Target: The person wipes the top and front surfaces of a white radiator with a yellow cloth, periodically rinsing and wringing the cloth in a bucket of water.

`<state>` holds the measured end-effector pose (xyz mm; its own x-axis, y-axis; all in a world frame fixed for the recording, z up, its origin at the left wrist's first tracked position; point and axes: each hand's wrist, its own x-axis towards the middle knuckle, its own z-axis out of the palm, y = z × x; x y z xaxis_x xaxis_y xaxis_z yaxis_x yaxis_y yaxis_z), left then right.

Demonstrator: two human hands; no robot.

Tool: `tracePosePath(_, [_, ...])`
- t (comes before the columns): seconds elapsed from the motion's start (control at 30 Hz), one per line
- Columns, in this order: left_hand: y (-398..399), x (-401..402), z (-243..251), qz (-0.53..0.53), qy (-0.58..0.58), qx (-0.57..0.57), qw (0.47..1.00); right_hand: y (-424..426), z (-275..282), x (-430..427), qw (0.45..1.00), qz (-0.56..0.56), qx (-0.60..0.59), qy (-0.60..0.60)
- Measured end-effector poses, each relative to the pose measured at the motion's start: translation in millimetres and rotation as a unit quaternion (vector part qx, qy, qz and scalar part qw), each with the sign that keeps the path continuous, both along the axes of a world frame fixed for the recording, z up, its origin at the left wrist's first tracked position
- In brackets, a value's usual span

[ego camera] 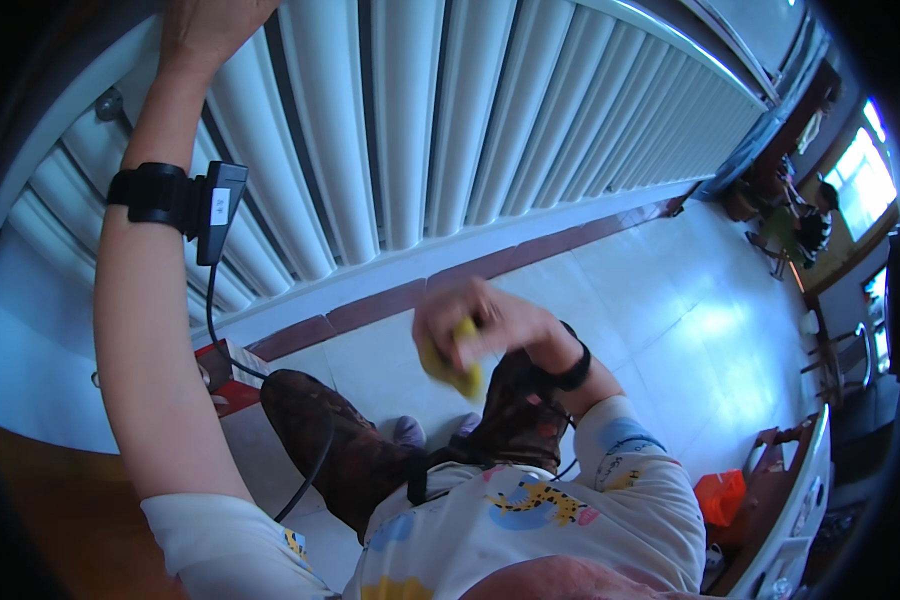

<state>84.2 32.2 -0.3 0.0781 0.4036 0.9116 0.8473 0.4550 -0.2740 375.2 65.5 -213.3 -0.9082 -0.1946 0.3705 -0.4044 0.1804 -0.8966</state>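
Observation:
A yellow cloth or sponge is gripped in my right hand, blurred, in front of my legs and below the white slatted radiator. My left arm reaches up along the radiator's left end, and my left hand is cut off by the top edge, so its fingers do not show. A black strap with a small device and a cable sits on my left forearm; another black band is on my right wrist.
A red and white box stands on the floor by the wall at left. An orange-red container and wooden furniture are at lower right. Another person sits far off near a bright window. Chairs stand at right.

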Motion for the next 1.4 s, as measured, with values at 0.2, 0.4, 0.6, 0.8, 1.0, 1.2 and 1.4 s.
tracePosePath(0.2, [6, 9, 2, 0.001, -0.032, -0.045, 0.998, -111, 51, 42, 0.953, 0.224, 0.108, 0.174])
tracePosePath(0.4, [10, -25, 1, 0.006, 0.081, -0.040, 0.996, -133, 67, 52, 0.926, 0.218, 0.151, 0.268])
tracePosePath(0.6, [5, -19, 4, 0.007, 0.054, -0.051, 0.997, -137, 61, 61, 0.920, 0.108, 0.076, 0.368])
tracePosePath(0.8, [2, -12, 6, 0.009, 0.055, -0.056, 0.997, -112, 67, 67, 0.824, -0.168, 0.315, 0.440])
tracePosePath(1.0, [8, -15, 0, 0.011, 0.027, -0.062, 0.998, -47, 58, 31, 0.827, -0.383, 0.298, 0.285])
tracePosePath(1.2, [5, -25, 7, 0.006, 0.055, -0.060, 0.997, -60, 23, 35, 0.917, -0.241, 0.230, 0.217])
tracePosePath(1.4, [16, -22, 8, 0.016, 0.065, -0.020, 0.998, -90, -17, 70, 0.977, 0.062, 0.174, 0.105])
